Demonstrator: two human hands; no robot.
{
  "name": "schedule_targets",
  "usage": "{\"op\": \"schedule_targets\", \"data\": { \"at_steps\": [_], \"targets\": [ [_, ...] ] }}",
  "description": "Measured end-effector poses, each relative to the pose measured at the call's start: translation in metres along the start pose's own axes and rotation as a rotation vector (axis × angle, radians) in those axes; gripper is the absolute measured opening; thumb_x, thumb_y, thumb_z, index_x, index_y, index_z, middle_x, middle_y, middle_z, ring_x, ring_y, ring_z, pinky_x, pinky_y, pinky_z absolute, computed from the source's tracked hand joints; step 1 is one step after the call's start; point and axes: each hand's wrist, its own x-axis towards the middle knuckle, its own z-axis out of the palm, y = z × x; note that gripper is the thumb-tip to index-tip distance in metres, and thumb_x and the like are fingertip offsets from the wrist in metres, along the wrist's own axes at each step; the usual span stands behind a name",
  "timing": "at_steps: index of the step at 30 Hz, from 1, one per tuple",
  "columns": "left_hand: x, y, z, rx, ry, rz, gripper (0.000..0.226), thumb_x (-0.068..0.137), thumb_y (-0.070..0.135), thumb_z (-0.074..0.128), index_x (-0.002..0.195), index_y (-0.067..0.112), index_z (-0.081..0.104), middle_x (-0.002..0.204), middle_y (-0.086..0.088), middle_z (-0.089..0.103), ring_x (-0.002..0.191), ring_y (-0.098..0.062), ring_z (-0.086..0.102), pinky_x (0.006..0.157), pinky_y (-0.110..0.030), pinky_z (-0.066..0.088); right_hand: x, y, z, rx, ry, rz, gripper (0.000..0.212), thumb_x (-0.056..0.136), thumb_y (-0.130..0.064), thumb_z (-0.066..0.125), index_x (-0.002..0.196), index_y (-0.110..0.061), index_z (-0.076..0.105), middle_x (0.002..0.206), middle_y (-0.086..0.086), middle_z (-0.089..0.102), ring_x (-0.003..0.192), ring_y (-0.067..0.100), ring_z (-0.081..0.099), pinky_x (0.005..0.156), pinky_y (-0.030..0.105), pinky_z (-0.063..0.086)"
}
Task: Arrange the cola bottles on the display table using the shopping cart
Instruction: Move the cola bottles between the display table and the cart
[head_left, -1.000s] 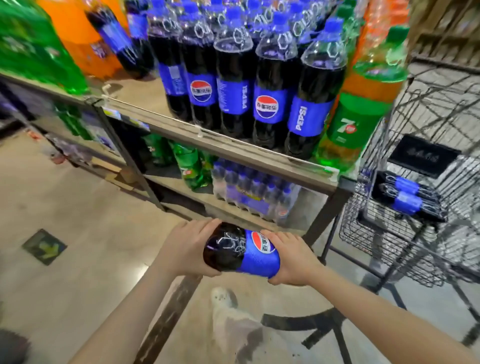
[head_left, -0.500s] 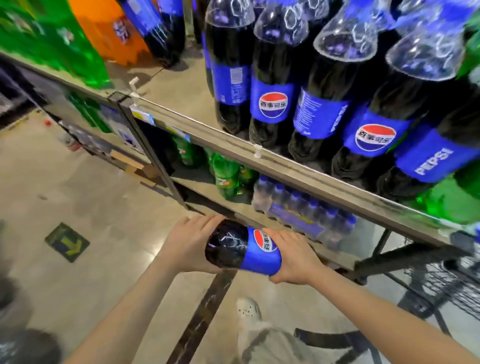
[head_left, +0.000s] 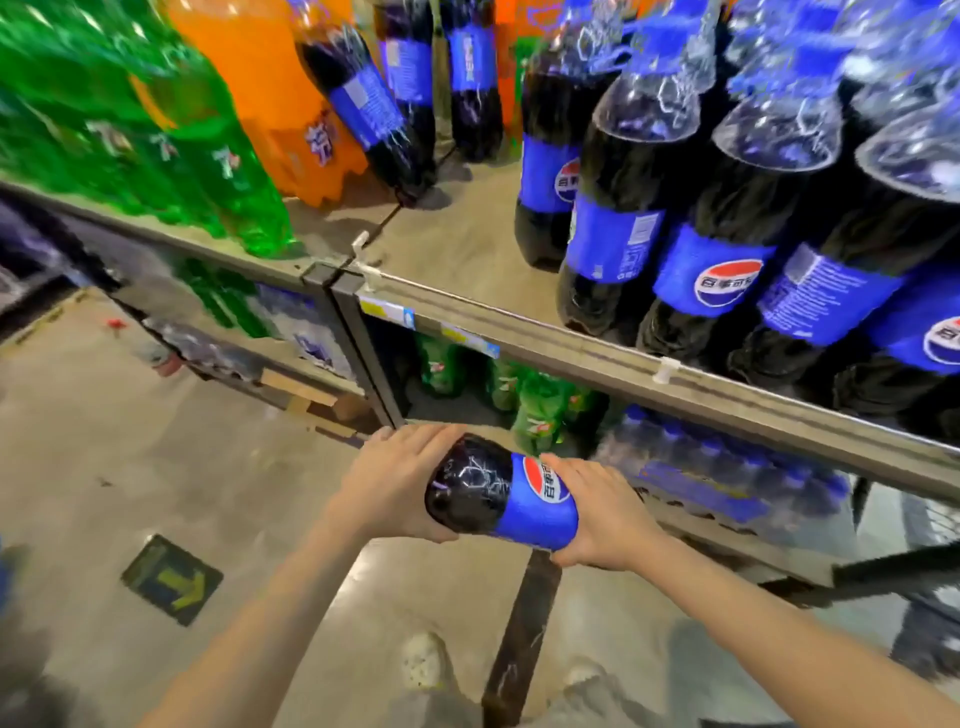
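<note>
Dark cola bottle (head_left: 501, 492) lay sideways between both hands, below the display table (head_left: 597, 358) edge. Left hand (head_left: 395, 486) cupped its base, fingers curled; right hand (head_left: 605, 514) gripped the blue label.

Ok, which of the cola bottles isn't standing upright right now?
The cola bottle held on its side between both hands, left hand at its base, right hand on the label. The shelf bottles all stand upright.
</note>
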Motion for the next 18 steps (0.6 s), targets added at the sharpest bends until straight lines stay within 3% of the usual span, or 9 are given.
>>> {"op": "schedule_targets", "data": {
  "at_steps": [9,15,18],
  "targets": [
    [0.029,-0.114,-0.061,0.094,0.087,0.181,0.110,0.044,0.077,0.061,0.135,0.018,0.052,0.126,0.001,0.063,0.105,-0.023,0.065,0.080,-0.039,0.052,0.066,-0.085,-0.015,-0.002,0.187,0.087,0.115,0.049,-0.063,0.069,0.148,-0.028,0.021,0.138,-0.008,0.043,0.125,0.017,0.042,0.105,0.035,0.033],
    [0.074,-0.158,-0.128,0.157,0.215,0.294,0.106,0.054,0.081,0.063,0.139,0.021,0.046,0.131,0.002,0.060,0.113,-0.020,0.060,0.086,-0.038,0.048,0.118,-0.108,-0.070,-0.016,0.342,0.105,0.111,0.048,-0.062,0.071,0.144,-0.030,0.026,0.132,-0.009,0.048,0.118,0.016,0.047,0.101,0.035,0.039],
    [0.102,-0.173,-0.165,0.221,0.278,0.311,0.105,0.052,0.079,0.065,0.137,0.021,0.047,0.128,0.002,0.061,0.110,-0.022,0.062,0.081,-0.039,0.048,0.149,-0.112,-0.101,-0.014,0.413,0.104,0.111,0.048,-0.063,0.071,0.144,-0.029,0.026,0.132,-0.009,0.048,0.119,0.016,0.046,0.101,0.039,0.040]
  ]
}}
